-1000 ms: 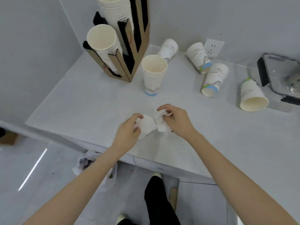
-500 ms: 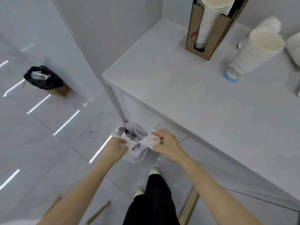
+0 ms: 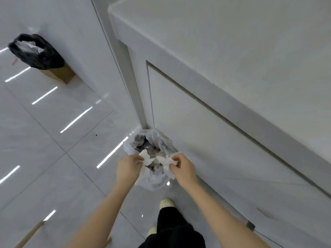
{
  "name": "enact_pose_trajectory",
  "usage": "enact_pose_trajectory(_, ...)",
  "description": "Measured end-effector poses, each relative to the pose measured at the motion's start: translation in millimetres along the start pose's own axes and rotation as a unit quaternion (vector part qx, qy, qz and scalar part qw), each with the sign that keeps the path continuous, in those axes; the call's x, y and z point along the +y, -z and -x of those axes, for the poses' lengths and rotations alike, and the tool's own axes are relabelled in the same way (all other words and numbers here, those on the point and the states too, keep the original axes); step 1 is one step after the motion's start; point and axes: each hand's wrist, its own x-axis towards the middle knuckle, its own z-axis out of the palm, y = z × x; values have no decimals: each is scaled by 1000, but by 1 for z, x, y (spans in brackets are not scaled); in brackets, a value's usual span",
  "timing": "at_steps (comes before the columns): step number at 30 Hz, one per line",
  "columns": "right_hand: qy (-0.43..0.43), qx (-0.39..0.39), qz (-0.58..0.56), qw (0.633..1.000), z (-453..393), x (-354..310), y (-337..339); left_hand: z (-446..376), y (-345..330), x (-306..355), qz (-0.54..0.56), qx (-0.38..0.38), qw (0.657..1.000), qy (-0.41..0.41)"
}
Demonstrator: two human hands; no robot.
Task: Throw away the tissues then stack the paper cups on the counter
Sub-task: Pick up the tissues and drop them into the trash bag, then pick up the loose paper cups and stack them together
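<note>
Two white tissues were held right over the open top of a small bin lined with a clear bag (image 3: 152,178). One tissue (image 3: 146,158) was pinched in the fingers of the left hand (image 3: 128,168). The other tissue (image 3: 165,161) was pinched in the fingers of the right hand (image 3: 182,169). Both hands were closed on their tissues, side by side, with a small gap between them. Crumpled trash was seen inside the bag. The bin was set on the shiny tiled floor (image 3: 44,158), just beside the white cupboard (image 3: 223,140) under the counter (image 3: 232,33). A foot in a pale shoe (image 3: 166,203) was seen near the bin. Far off by the wall, a black bag (image 3: 35,51) was seen in a brown box (image 3: 59,74).
</note>
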Motion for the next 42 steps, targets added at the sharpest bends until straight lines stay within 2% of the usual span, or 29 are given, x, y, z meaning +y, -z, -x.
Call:
enact_pose_trajectory(3, -30, 9, -74, 997, -34, 19, -29, -28, -27, -10, 23, -15, 1000, 10)
enact_pose_trajectory(6, -83, -84, -133, 984, -58, 30, -47, -50, -45, -17, 38, -81, 996, 7)
enact_pose_trajectory(8, -103, -133, -107, 980, -62, 32, -47, -52, -48, -19, 40, -118, 992, 15)
enact_pose_trajectory(12, -87, -136, -82, 984, -46, 20, -31, -34, -33, -12, 17, -158, 987, 25)
enact_pose_trajectory(17, -60, -113, -104, 986, 5, -29, 1, 9, 18, 26, 16, -152, 988, -10)
enact_pose_trajectory(24, 71, -34, -104, 991, 116, -135, 76, 102, 116, 133, 88, -63, 984, -143)
enact_pose_trajectory(30, 177, 74, -109, 975, 199, -202, 171, 174, 172, 244, 84, -37, 945, -315)
enact_pose_trajectory(35, 236, 205, -127, 941, 246, -228, 275, 222, 192, 351, 114, -53, 898, -423)
enact_pose_trajectory(42, 243, 340, -125, 900, 254, -222, 401, 249, 171, 465, 147, -76, 851, -498)
